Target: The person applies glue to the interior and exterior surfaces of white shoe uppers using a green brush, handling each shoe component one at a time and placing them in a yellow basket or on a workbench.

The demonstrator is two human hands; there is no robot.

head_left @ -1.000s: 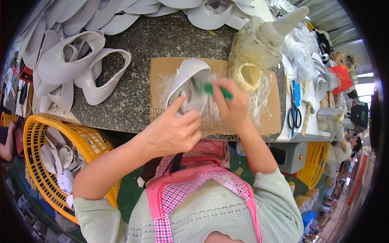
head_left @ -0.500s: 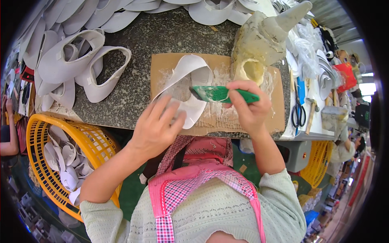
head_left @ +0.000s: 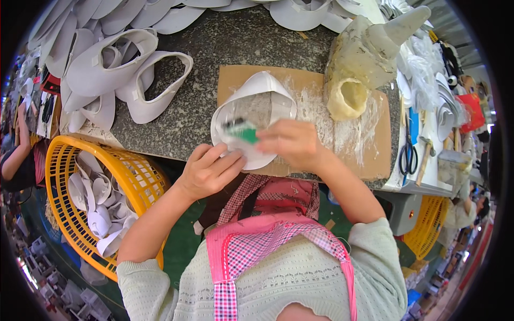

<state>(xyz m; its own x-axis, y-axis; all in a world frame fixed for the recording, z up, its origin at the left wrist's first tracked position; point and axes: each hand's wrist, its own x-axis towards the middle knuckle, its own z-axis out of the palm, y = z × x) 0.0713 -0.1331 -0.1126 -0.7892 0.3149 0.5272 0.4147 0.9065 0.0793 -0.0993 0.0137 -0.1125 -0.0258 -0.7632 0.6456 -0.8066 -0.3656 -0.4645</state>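
A white shoe upper, curved into an open loop, lies on a glue-smeared piece of cardboard in front of me. My left hand pinches its near left edge between thumb and fingers. A green-handled brush is gripped in my right hand, its dark end over the inside of the upper at the left. Motion blurs the brush and right fingers, so I cannot tell whether the bristles touch the upper. Just right of the upper stands a cloudy plastic glue container with a crusted, yellowish mouth.
More white uppers are piled at the left and along the back of the speckled table. An orange plastic basket of white pieces stands at lower left. Scissors and a hammer lie to the right.
The brush has moved left and slightly down, from above the upper's right side to over its inside. My left hand has closed on the upper's edge, and the upper sits more opened out.
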